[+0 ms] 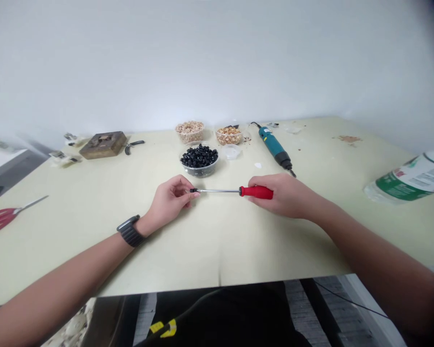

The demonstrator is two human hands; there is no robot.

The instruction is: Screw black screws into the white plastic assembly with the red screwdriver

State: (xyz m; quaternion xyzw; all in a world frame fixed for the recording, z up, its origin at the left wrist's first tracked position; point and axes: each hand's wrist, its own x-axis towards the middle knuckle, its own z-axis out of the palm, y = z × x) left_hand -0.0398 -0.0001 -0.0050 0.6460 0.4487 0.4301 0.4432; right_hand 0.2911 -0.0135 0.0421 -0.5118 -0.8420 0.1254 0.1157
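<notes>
My right hand (280,195) is wrapped round the red handle of a screwdriver (257,192), whose metal shaft points left. Between the thumb and fingers of my left hand (173,198) is a small black part (194,190). The screwdriver's tip meets this part at my left fingertips; the exact contact is too small to make out. Just behind my left hand stands a clear round tub (198,172) filled with similar small black parts (198,156).
Two tubs of small brass-coloured (229,136) and pale pieces (190,128) stand at the back. A teal power screwdriver (275,147) lies right of them. A wooden block (103,144) and red-handled scissors (7,219) are left; a white-green bottle (408,180) lies right.
</notes>
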